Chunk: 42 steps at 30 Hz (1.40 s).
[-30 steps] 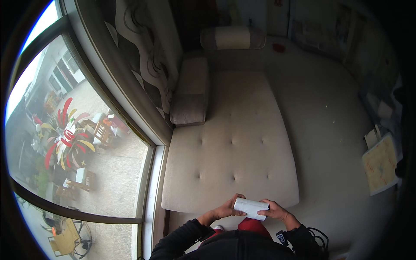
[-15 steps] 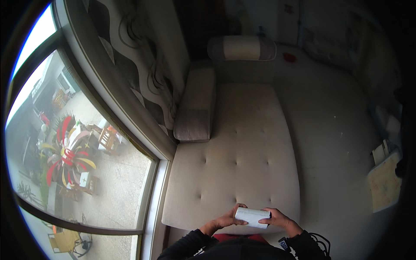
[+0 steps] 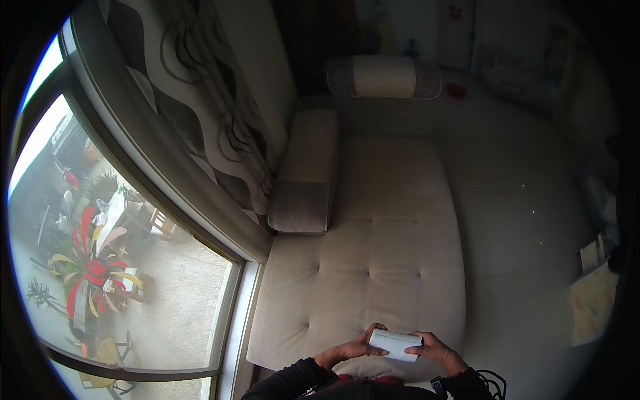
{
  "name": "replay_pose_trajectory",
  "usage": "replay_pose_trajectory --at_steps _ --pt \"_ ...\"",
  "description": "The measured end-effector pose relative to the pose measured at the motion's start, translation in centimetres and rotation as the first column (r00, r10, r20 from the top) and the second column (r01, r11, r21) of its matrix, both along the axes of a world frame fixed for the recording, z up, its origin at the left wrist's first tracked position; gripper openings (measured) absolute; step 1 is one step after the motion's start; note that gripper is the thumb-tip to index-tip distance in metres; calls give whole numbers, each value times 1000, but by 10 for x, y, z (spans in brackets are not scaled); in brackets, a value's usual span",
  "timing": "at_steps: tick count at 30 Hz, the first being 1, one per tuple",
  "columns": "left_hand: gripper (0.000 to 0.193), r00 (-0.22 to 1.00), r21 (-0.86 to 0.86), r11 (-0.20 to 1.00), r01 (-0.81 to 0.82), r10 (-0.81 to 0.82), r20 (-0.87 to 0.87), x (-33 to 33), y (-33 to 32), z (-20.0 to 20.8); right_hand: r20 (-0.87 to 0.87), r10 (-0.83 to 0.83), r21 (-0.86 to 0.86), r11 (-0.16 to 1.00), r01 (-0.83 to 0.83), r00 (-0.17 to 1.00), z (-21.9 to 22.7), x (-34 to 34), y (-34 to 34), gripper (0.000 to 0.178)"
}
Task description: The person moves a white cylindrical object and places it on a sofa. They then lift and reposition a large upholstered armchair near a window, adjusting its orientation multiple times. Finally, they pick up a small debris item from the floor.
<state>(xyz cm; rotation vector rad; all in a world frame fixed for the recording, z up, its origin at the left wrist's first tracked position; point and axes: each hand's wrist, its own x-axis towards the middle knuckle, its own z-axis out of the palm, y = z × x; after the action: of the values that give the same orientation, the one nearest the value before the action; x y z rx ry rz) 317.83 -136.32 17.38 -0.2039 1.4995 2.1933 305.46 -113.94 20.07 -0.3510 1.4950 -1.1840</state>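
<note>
Head view – we hold a small white box [image 3: 396, 345] between our hands, over the tufted mattress [image 3: 373, 267]. Left hand [image 3: 359, 347] grips its left end, right hand [image 3: 435, 348] its right – both clamped on it.

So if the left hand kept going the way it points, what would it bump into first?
Its fingers already touch the white folded item; the left hand points toward the right hand across it, though depth is unclear.

Both forearms wear dark long sleeves, the left sleeve [image 3: 293, 377] and the right sleeve [image 3: 470, 387], each ending at the wrist and leaving the left hand [image 3: 357, 348] and right hand [image 3: 437, 348] bare. Between the sleeves, near the left one, a strip of red clothing [image 3: 363, 381] shows. Just beside the right sleeve's cuff sits a dark wristband [image 3: 438, 385], with a looped black cable [image 3: 492, 381] on its far side.
</note>
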Motion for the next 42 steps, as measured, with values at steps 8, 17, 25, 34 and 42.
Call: replay_pose_trajectory --at_steps 8,17,25,34,42 --pt "71 994 -166 984 -58 42 -97 25 14 10 -120 87 -76 992 -97 989 -11 19 13 67" --pt "70 977 -75 977 199 -203 -63 44 78 -7 -110 -135 -24 991 133 985 -12 86 96 65" --pt "67 960 10 969 248 -245 -135 8 185 9 -179 -237 -63 971 229 955 1 72 209 61" --pt "70 908 -93 921 377 -388 -161 -115 421 35 -160 -399 -81 917 391 903 25 -5 452 53" --pt "71 941 -99 939 329 -334 -44 -230 486 46 -73 -473 -238 863 446 878 29 -133 521 54"
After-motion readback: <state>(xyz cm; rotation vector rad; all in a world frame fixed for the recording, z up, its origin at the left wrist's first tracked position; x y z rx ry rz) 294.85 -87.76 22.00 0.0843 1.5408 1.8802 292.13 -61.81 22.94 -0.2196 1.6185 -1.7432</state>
